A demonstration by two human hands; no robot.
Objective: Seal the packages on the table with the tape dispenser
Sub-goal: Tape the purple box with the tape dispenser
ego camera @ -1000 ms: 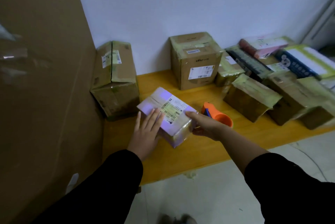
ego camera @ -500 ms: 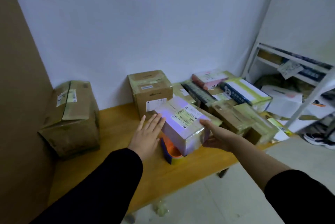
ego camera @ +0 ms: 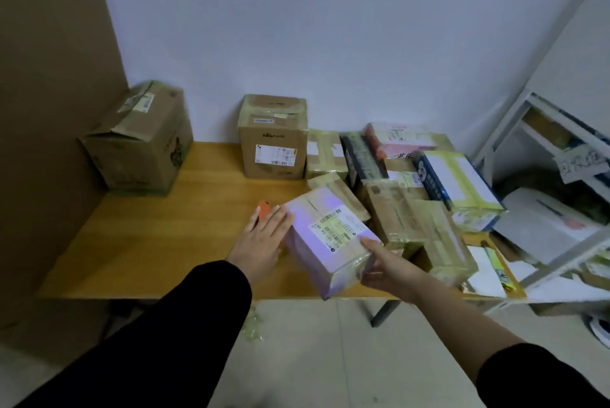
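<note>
Left hand (ego camera: pixel 260 244) lay flat, fingers straight, against the box (ego camera: pixel 326 236); right hand (ego camera: pixel 389 270) pinched its near corner by the table (ego camera: pixel 148 242) edge, so a slip there could drop it.

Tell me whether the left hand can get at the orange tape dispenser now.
Probably yes: the orange tape dispenser lies right behind the open left hand, nothing between them, though the hand presses the white labelled package.

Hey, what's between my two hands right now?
The white labelled package, seen in the head view: the left hand lies flat against its left side, the right hand grips its near right corner.
</note>
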